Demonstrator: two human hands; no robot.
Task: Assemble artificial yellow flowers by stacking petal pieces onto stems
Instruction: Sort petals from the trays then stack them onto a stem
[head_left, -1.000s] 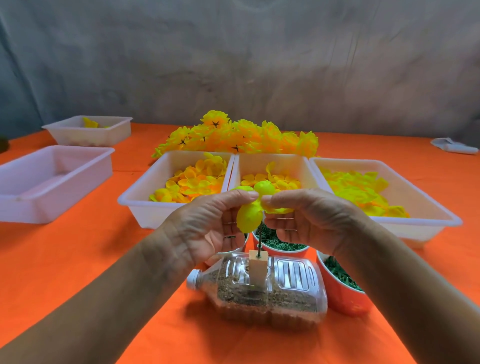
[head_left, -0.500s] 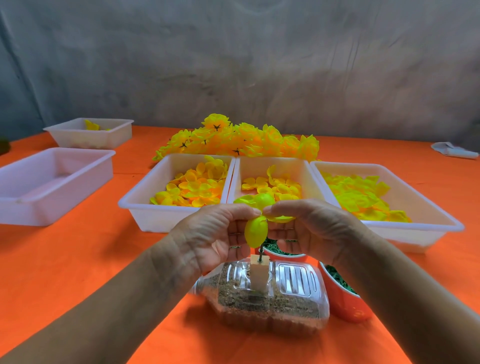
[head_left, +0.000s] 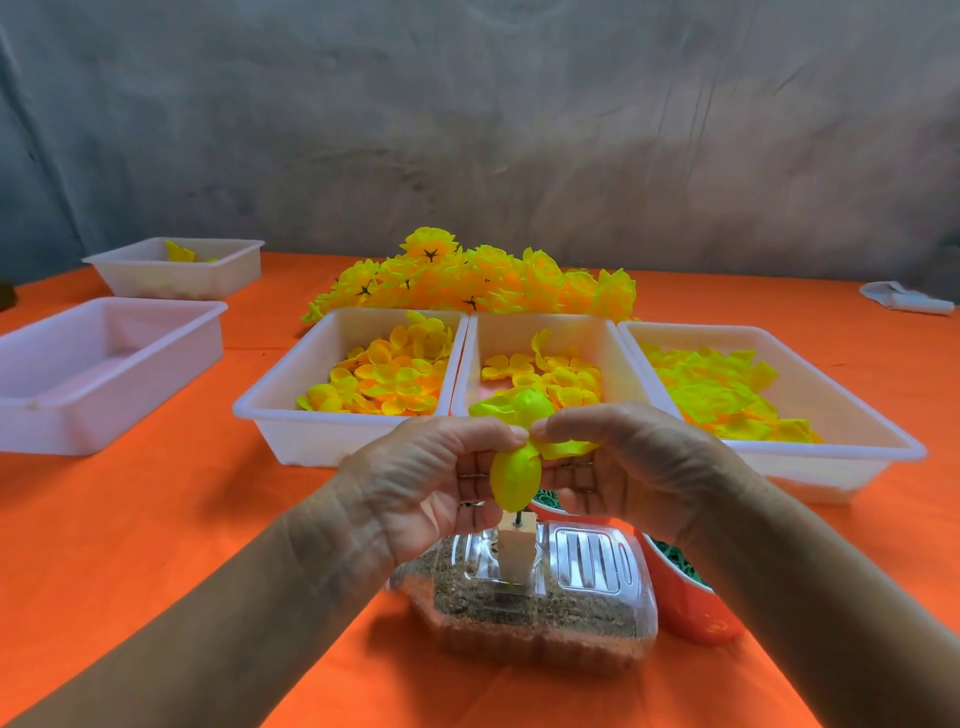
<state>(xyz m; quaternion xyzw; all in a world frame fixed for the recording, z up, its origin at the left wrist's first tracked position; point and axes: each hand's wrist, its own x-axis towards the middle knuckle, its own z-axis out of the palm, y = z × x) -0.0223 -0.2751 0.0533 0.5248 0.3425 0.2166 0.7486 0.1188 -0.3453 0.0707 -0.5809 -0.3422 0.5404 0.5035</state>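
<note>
Yellow petal piece (head_left: 517, 470) held at centre of view, pinched from both sides. Left hand (head_left: 426, 483) grips it with thumb and fingertips curled in from the left; right hand (head_left: 631, 467) does the same from the right, thumb tip meeting the left thumb just above the drooping lobe. Other lobes of the piece fan up and rightward behind the thumbs. One lobe hangs straight down over a thin dark stem (head_left: 518, 515), which rises from a small pale block (head_left: 516, 552). Block stands upright on a clear plastic bottle (head_left: 524, 597) lying on its side, half filled with sandy grit.

Orange cloth covers the table (head_left: 156, 519). Beyond the hands, three white trays side by side: left tray (head_left: 291, 415) with orange-yellow petals, middle tray (head_left: 602, 332) with fewer, paler petals, right tray (head_left: 857, 415) with lemon-green ones. Behind the trays, a heap of finished flowers (head_left: 483, 283), some showing dark star centres. Far left, an empty-looking white tray (head_left: 104, 384); behind it a smaller tray (head_left: 218, 270) with a scrap of yellow inside. Two red pots (head_left: 685, 608) of green material sit just right of the bottle, partly hidden by the right forearm. Grey cloth bundle (head_left: 904, 304) at far right edge. Grey backdrop (head_left: 467, 130) behind.
</note>
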